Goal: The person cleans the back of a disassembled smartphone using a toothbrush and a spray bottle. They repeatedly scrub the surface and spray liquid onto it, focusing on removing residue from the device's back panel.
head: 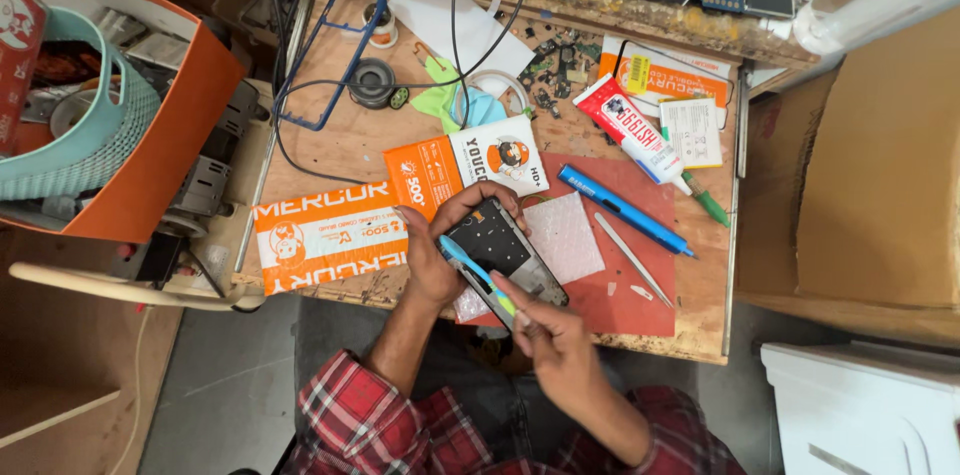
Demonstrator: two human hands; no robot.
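Down at the near edge of the wooden workbench [350, 150], left hand [432, 253] wrapped around an opened phone [503, 245], fingers curled over its far end, holding it tilted above the red mat [640, 197]. Right hand [555, 335] pinched shut on a light blue tool [478, 275] with a green grip, tip laid against the phone's left edge. Just beside the phone, a square of bubble wrap [566, 235]; farther right, a blue pen-like tool [622, 208] and metal tweezers [628, 255]. Orange packets [330, 233] left of the hands.
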